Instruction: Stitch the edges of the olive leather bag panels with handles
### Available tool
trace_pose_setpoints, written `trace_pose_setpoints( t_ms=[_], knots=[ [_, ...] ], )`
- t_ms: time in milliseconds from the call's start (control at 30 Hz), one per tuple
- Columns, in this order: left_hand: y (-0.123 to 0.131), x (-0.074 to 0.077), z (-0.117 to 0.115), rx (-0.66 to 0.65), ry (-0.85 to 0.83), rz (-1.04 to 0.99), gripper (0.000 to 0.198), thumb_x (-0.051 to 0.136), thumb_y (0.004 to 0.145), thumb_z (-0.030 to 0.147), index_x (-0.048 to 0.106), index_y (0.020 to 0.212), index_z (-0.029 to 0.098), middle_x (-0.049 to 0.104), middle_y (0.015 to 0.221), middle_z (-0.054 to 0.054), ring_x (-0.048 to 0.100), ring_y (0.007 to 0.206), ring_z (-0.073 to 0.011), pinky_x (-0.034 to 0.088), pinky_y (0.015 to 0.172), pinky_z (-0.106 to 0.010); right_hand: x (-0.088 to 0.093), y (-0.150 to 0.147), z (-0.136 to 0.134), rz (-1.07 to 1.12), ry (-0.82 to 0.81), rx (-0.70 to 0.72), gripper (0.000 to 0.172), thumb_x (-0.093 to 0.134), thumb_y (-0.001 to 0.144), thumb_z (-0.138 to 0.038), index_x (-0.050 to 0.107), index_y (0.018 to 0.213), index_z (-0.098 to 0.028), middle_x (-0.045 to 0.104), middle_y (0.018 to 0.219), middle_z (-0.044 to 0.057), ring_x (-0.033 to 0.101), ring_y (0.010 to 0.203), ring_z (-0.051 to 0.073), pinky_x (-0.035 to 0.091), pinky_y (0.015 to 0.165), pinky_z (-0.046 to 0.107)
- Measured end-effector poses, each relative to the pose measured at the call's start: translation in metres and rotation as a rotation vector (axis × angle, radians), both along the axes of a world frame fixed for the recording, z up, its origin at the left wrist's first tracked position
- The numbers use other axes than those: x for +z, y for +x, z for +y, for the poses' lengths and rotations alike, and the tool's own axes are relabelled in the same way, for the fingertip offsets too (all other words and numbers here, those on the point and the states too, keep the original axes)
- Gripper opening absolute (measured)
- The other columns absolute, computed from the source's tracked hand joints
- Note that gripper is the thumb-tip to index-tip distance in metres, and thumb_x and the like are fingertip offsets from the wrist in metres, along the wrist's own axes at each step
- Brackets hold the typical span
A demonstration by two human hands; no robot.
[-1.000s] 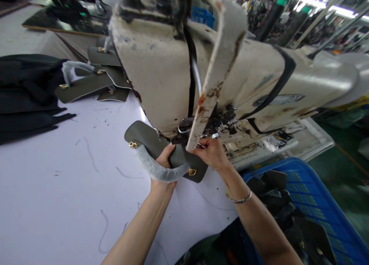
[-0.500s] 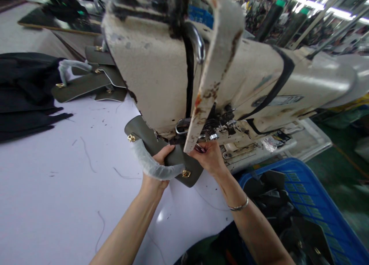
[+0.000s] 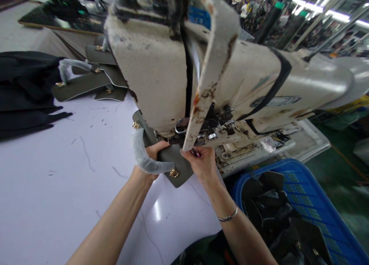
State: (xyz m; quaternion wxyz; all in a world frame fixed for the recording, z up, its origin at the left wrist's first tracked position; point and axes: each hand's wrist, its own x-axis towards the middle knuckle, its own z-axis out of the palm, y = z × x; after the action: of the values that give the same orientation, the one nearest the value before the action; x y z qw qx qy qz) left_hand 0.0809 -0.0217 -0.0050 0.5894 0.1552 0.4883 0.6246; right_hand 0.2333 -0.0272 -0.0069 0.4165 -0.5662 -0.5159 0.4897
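We have the olive leather flap (image 3: 175,161) fed at the foot of the sewing machine (image 3: 161,72), center frame, over the tabletop (image 3: 72,188). Left hand (image 3: 151,154) grips it from below, right hand (image 3: 200,165) pinches its edge near the foot; plastic wrap (image 3: 145,159) loops alongside.

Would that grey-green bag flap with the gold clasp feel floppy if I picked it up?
Probably bendy rather than stiff: the grey-green bag flap seems to curve between the left hand and right hand. The gold clasp may make that end slightly heavier. The film-wrapped strap looks soft and possibly slippery.
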Motion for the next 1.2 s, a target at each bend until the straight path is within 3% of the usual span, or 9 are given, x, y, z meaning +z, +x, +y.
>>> trace_pose_setpoints(
  t_ms=[200, 300, 400, 533, 700, 867, 1000, 1100, 1200],
  knots=[
    [-0.018, -0.007, 0.012, -0.081, 0.049, -0.041, 0.056, 0.092, 0.049, 0.017, 0.08, 0.103, 0.014, 0.079, 0.098, -0.017, 0.078, 0.082, -0.0328, 0.067, 0.063, -0.034, 0.0, -0.009, -0.006, 0.217, -0.104, -0.039, 0.032, 0.083, 0.07, -0.039, 0.063, 0.056, -0.017, 0.045, 0.055, -0.005, 0.036, 0.056, 0.009, 0.028, 0.052, 0.025],
    [-0.026, -0.014, 0.018, -0.106, 0.011, -0.069, 0.046, 0.091, 0.047, 0.013, 0.08, 0.092, 0.014, 0.079, 0.097, -0.018, 0.078, 0.087, -0.0363, 0.067, 0.062, -0.034, 0.002, -0.007, -0.01, 0.416, -0.256, -0.036, 0.031, 0.09, 0.061, -0.037, 0.066, 0.059, -0.017, 0.051, 0.057, -0.003, 0.04, 0.056, 0.01, 0.034, 0.053, 0.025],
    [-0.029, -0.015, 0.023, -0.111, -0.066, -0.077, 0.034, 0.089, 0.05, 0.01, 0.077, 0.081, 0.014, 0.078, 0.089, -0.016, 0.077, 0.089, -0.0388, 0.067, 0.063, -0.036, 0.007, -0.003, -0.014, 0.499, -0.386, -0.024, 0.037, 0.093, 0.056, -0.036, 0.061, 0.053, -0.017, 0.043, 0.051, -0.005, 0.033, 0.051, 0.007, 0.029, 0.048, 0.025],
    [-0.028, -0.009, 0.026, 0.024, -0.131, -0.099, 0.028, 0.085, 0.052, 0.005, 0.072, 0.074, 0.016, 0.075, 0.073, -0.01, 0.076, 0.093, -0.0388, 0.067, 0.069, -0.036, 0.012, -0.007, -0.017, 0.517, -0.361, -0.057, 0.035, 0.092, 0.054, -0.032, 0.06, 0.05, -0.017, 0.043, 0.051, -0.005, 0.039, 0.053, 0.009, 0.032, 0.05, 0.025],
    [-0.033, -0.009, 0.032, -0.045, -0.099, -0.197, 0.033, 0.077, 0.062, 0.004, 0.073, 0.092, 0.018, 0.077, 0.075, -0.008, 0.073, 0.109, -0.0348, 0.065, 0.087, -0.039, 0.01, -0.022, -0.014, 0.505, -0.313, -0.149, 0.028, 0.088, 0.054, -0.029, 0.063, 0.053, -0.016, 0.044, 0.051, -0.005, 0.038, 0.053, 0.009, 0.034, 0.052, 0.027],
    [-0.04, -0.016, 0.042, -0.071, -0.091, -0.195, 0.032, 0.082, 0.066, 0.008, 0.071, 0.094, 0.02, 0.079, 0.08, -0.007, 0.074, 0.106, -0.0329, 0.063, 0.09, -0.041, 0.003, -0.031, -0.013, 0.492, -0.225, -0.189, 0.032, 0.087, 0.06, -0.028, 0.059, 0.049, -0.017, 0.046, 0.052, -0.005, 0.039, 0.054, 0.009, 0.035, 0.053, 0.027],
    [-0.046, -0.025, 0.05, -0.123, -0.088, -0.247, 0.032, 0.083, 0.068, 0.011, 0.07, 0.095, 0.021, 0.079, 0.078, -0.006, 0.073, 0.108, -0.0322, 0.06, 0.096, -0.043, 0.007, -0.027, -0.021, 0.559, -0.268, -0.09, 0.021, 0.09, 0.061, -0.031, 0.074, 0.064, -0.017, 0.067, 0.066, -0.001, 0.057, 0.064, 0.013, 0.048, 0.066, 0.029],
    [-0.048, -0.027, 0.055, -0.184, -0.133, -0.318, 0.026, 0.083, 0.074, 0.021, 0.069, 0.096, 0.019, 0.077, 0.077, -0.006, 0.072, 0.109, -0.0316, 0.057, 0.1, -0.046, 0.014, -0.018, -0.033, 0.64, -0.361, 0.05, 0.032, 0.094, 0.057, -0.033, 0.082, 0.082, -0.017, 0.077, 0.086, 0.005, 0.067, 0.079, 0.017, 0.053, 0.08, 0.031],
    [-0.049, -0.026, 0.056, -0.226, -0.168, -0.278, 0.018, 0.076, 0.085, 0.033, 0.069, 0.093, 0.018, 0.076, 0.077, -0.007, 0.073, 0.106, -0.0303, 0.056, 0.1, -0.048, 0.019, -0.01, -0.041, 0.649, -0.424, 0.109, 0.039, 0.097, 0.054, -0.035, 0.082, 0.085, -0.016, 0.078, 0.085, 0.006, 0.066, 0.076, 0.016, 0.052, 0.072, 0.027]
  ],
)
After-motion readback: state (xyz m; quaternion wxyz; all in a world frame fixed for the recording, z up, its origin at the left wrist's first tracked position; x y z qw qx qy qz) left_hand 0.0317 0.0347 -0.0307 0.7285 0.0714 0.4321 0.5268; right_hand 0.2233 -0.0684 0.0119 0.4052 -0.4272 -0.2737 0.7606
